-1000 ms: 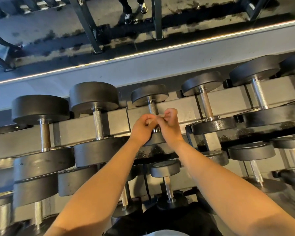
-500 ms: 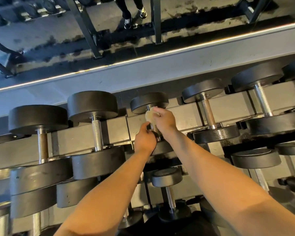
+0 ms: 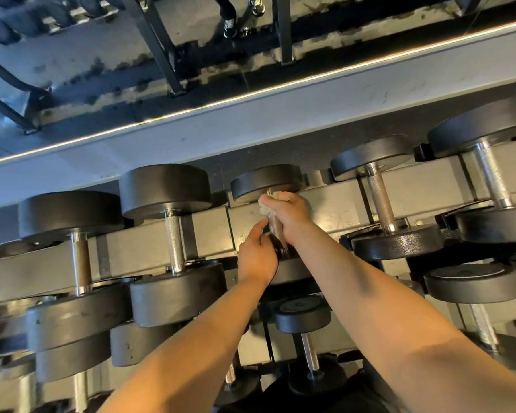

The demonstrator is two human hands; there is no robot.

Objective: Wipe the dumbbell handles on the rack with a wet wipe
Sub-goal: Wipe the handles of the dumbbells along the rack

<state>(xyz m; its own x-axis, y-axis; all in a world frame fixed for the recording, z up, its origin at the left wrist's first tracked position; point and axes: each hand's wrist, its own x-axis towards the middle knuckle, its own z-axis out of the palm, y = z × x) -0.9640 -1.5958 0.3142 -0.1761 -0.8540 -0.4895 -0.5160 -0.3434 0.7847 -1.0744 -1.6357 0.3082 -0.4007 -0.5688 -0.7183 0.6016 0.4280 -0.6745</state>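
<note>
Two hands on one shiny metal dumbbell handle (image 3: 276, 231) — top grey rack shelf (image 3: 334, 210).
Right hand (image 3: 289, 217) squeezes a crumpled pale wet wipe (image 3: 265, 204) around it — left hand (image 3: 258, 254) pinches its lower end.

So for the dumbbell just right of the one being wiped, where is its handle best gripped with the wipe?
Probably mid-handle, on the bare metal between the two black heads, coming from above and in front. That dumbbell lies front to back across the rack, so the heads block both ends. The right hand grips the neighbouring handle through the wet wipe this way.
</note>
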